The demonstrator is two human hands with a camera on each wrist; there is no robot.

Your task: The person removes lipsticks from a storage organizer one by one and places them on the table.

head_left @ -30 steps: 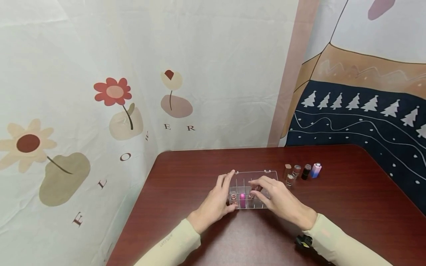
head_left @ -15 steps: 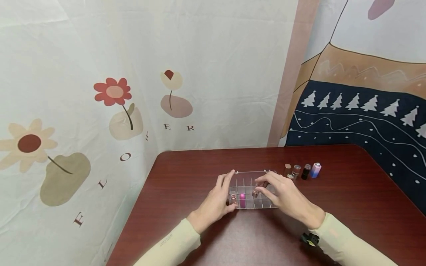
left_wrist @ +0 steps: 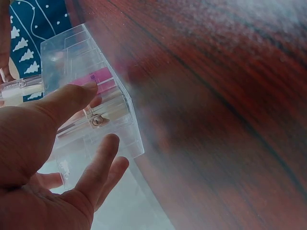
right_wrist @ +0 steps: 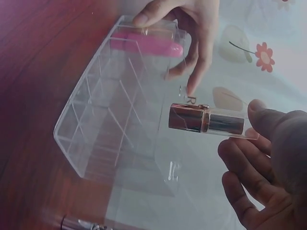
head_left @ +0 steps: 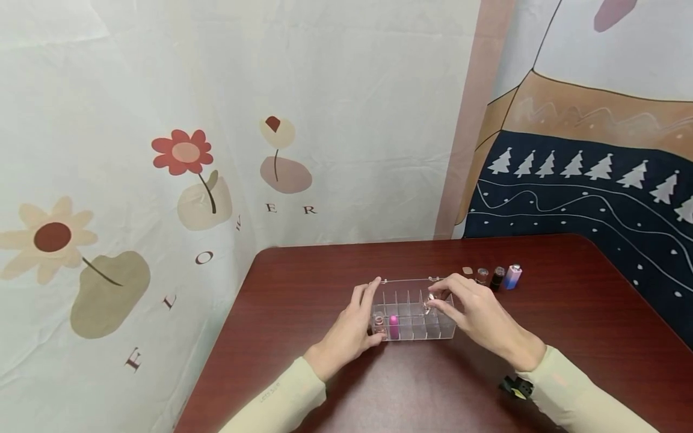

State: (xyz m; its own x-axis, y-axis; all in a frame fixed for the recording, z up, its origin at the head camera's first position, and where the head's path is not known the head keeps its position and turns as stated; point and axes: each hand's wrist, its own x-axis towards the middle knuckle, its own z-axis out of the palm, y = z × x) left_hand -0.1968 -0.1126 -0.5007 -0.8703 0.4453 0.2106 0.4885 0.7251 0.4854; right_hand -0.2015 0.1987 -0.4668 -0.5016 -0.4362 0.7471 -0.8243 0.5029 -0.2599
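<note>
A clear divided case (head_left: 433, 332) stands on the table. My left hand (head_left: 346, 325) grips its left end, thumb at the front and fingers toward the back. Inside, at that end, are a rose-gold lipstick (head_left: 379, 326) and a bright pink lipstick tube (head_left: 394, 328) side by side; the thumb lies over them in the left wrist view. Above the right part of the case, my right hand (head_left: 484, 313) pinches another lipstick (right_wrist: 223, 123) with a shiny rose-gold base and clear cap. It is apart from the case in the right wrist view.
Right of the case stand a brown lipstick (head_left: 467, 271), a clear-topped one (head_left: 482, 275), a black one (head_left: 497, 278) and a pink-to-blue one (head_left: 512, 276). My right hand partly hides this group. Printed cloth (head_left: 368, 120) hangs behind the dark red table (head_left: 308, 270).
My right hand has lifted the lipstick out of a middle compartment and moved it right over the case. The left hand keeps its hold. The head view has shifted slightly.
</note>
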